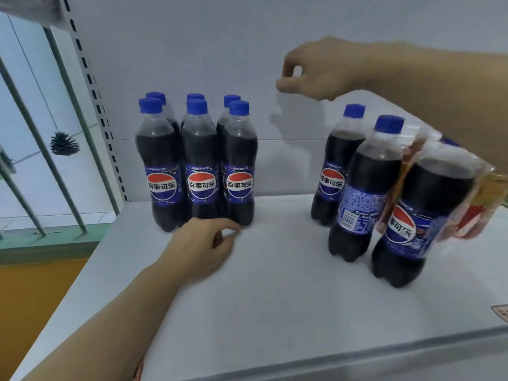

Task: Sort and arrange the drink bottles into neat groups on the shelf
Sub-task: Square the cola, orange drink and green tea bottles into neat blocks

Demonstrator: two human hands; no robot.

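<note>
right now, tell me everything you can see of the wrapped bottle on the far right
The wrapped bottle is a clear plastic cola bottle, dark liquid nearly to the shoulder, with a blue label bearing a red, white and blue round logo. Crinkled clear film with orange and red print drapes its top and right side, hiding the cap. It stands upright on the white shelf, nearest the front edge, close beside another bottle. No hand touches it.

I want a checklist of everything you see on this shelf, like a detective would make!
Surface: white shelf, bare in the middle.
Job's things: six cola bottles grouped neatly at left; three loose bottles at right, labels facing different ways.
Clutter: crinkly plastic wrap against the rightmost bottle.
Hands: left hand rests on the shelf, holding nothing; right hand in the air, fingers curled, holding nothing.
Cables: nothing seen.
Surroundings: slotted upright, window bars.
</note>
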